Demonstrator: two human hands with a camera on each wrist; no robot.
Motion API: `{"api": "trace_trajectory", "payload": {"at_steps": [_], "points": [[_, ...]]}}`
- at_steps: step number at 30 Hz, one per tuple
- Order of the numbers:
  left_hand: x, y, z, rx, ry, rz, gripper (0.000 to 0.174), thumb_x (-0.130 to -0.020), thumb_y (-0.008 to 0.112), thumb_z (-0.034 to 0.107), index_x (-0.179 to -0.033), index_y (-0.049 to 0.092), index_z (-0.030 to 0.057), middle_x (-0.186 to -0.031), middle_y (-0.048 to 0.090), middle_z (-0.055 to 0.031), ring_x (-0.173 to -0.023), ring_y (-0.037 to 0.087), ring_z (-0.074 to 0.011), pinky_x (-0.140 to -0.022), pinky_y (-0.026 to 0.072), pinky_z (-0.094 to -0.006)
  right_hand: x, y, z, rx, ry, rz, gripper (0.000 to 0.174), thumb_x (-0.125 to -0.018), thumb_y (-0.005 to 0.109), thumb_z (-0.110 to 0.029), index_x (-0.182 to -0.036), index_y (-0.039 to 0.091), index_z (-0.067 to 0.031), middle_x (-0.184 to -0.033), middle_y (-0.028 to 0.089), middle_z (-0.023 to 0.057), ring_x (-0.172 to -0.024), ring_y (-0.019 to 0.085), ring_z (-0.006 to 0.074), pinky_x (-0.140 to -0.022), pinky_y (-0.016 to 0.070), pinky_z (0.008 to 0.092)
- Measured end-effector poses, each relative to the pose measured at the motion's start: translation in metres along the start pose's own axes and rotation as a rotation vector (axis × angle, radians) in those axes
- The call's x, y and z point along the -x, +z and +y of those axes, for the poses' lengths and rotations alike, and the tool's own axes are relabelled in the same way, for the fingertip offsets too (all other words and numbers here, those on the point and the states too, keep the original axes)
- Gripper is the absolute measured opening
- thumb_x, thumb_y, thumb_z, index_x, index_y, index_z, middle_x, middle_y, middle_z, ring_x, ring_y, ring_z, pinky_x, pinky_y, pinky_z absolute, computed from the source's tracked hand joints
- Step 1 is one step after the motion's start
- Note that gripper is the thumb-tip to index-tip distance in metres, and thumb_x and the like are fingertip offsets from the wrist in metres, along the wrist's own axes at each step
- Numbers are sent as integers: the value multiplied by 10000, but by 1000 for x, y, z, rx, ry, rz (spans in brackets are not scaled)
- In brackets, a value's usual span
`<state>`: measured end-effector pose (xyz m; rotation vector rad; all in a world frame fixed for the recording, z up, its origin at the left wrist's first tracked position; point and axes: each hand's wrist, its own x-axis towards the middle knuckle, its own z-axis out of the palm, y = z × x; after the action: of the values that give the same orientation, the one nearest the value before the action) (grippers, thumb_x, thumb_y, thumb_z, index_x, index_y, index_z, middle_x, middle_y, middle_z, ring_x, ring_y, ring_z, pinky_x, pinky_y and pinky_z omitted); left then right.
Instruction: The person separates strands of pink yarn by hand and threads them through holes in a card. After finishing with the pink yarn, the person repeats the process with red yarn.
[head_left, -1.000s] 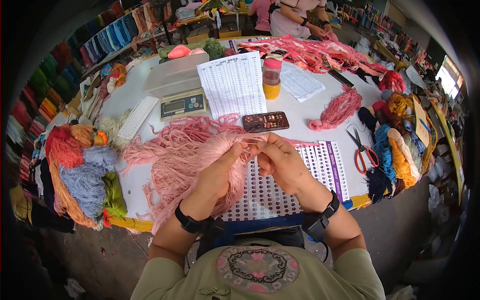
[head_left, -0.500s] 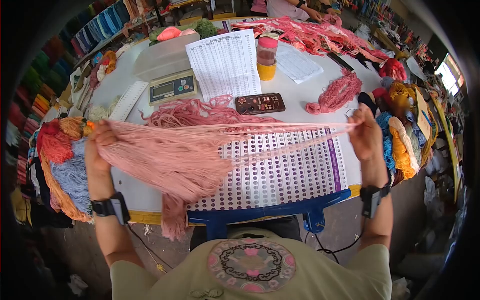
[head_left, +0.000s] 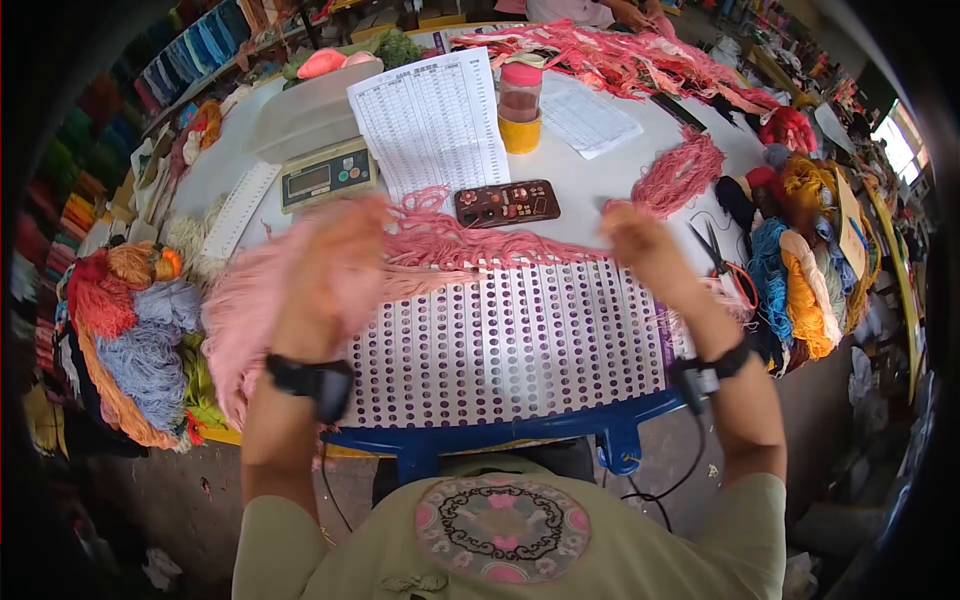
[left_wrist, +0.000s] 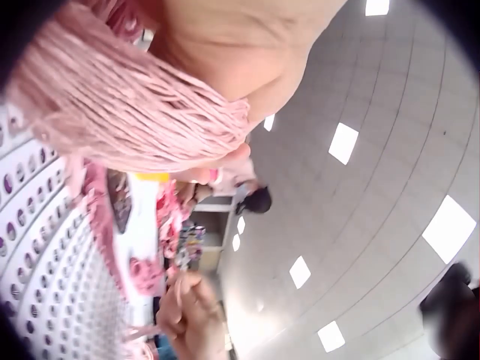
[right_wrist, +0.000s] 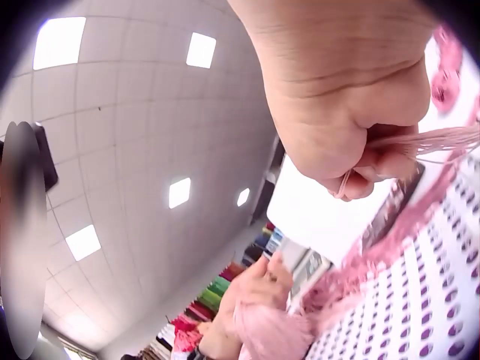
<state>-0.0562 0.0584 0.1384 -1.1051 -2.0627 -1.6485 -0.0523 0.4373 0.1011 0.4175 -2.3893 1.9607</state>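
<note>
A thick bundle of light pink yarn (head_left: 250,310) hangs from my left hand (head_left: 345,255), which is blurred in the head view. In the left wrist view the looped end of the yarn (left_wrist: 135,105) lies across the fingers of that hand. My right hand (head_left: 645,250) is at the right, over the edge of the perforated sheets (head_left: 510,340). Seen from the right wrist, its curled fingers (right_wrist: 356,169) pinch a thin bunch of pink strands (right_wrist: 442,140). Darker pink yarn (head_left: 470,243) stretches across the top of the sheets.
A phone (head_left: 507,203), scale (head_left: 328,175), printed page (head_left: 432,120) and pink-lidded jar (head_left: 520,100) stand beyond the yarn. Scissors (head_left: 725,265) lie at right, near a pink skein (head_left: 680,172). Coloured yarn piles (head_left: 145,340) line both sides. Another person is across the table.
The hands came together at first, then spread wide with pink yarn stretched between them. Now they are closer again, the left having moved inward with the bundle, the right inward too.
</note>
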Motion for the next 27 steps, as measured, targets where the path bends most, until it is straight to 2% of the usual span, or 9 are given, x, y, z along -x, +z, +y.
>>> {"api": "trace_trajectory", "payload": {"at_steps": [4, 7, 9, 13, 15, 17, 18, 25, 27], "points": [[11, 84, -96, 721, -1252, -121, 346, -859, 624, 321, -938, 618, -16, -805, 609, -27, -700, 559, -95, -612, 441, -219, -14, 79, 36, 336, -21, -185, 36, -919, 532, -53, -919, 567, -54, -725, 558, 14, -634, 527, 95, -594, 454, 273], [8, 112, -83, 367, -1289, -255, 267, -863, 618, 287, -813, 616, 25, -682, 570, 1, -589, 505, -90, -543, 411, -242, -17, 92, 54, 476, -16, -197, 29, -917, 544, -73, -899, 562, -60, -713, 544, 49, -609, 516, 115, -588, 443, 280], [12, 117, -71, 170, -1065, -217, 239, -890, 584, 276, -830, 620, 48, -691, 571, 1, -577, 488, -86, -530, 392, -241, -19, 92, 59, 434, -46, -187, 29, -917, 548, -80, -895, 557, -64, -709, 537, 53, -601, 512, 121, -581, 437, 279], [6, 121, -86, 249, -1089, -220, 303, -910, 574, 340, -792, 632, 67, -594, 505, 9, -534, 452, -79, -508, 363, -223, -24, 87, 53, 364, -19, -220, 44, -931, 552, -113, -935, 530, -76, -687, 522, 37, -578, 501, 103, -551, 423, 279], [2, 124, -85, 407, -1252, -82, 299, -927, 546, 325, -788, 623, 72, -587, 491, 22, -508, 423, -74, -497, 339, -222, -23, 86, 47, 337, 4, -222, 62, -935, 551, -121, -953, 517, -73, -684, 521, 31, -570, 500, 96, -540, 422, 276], [8, 126, -104, 451, -1198, -181, 282, -937, 522, 300, -803, 613, 69, -642, 522, 14, -532, 431, -78, -528, 352, -226, -25, 86, 37, 292, 201, -173, 143, -929, 543, -154, -1027, 507, -55, -735, 623, 115, -628, 625, 211, -590, 476, 345], [11, 127, -115, 492, -1140, -281, 268, -947, 497, 276, -818, 603, 66, -696, 554, 5, -556, 440, -83, -559, 366, -231, -26, 85, 38, 291, 199, -168, 143, -929, 543, -154, -1027, 507, -55, -735, 623, 115, -628, 625, 211, -590, 476, 345], [14, 113, -102, 307, -904, -262, 333, -940, 505, 351, -871, 621, 46, -683, 511, -5, -525, 412, -108, -555, 369, -225, -28, 75, 37, 116, 335, -332, 262, -947, 551, -189, -1160, 485, -52, -712, 618, 57, -617, 581, 84, -532, 460, 233], [24, 95, -115, 415, -1168, -127, 296, -932, 515, 328, -870, 614, 56, -693, 528, -7, -586, 431, -86, -555, 361, -201, -27, 72, 43, 31, 336, -342, 271, -957, 545, -193, -1184, 484, -58, -739, 614, 37, -632, 569, 64, -530, 455, 211]]}}
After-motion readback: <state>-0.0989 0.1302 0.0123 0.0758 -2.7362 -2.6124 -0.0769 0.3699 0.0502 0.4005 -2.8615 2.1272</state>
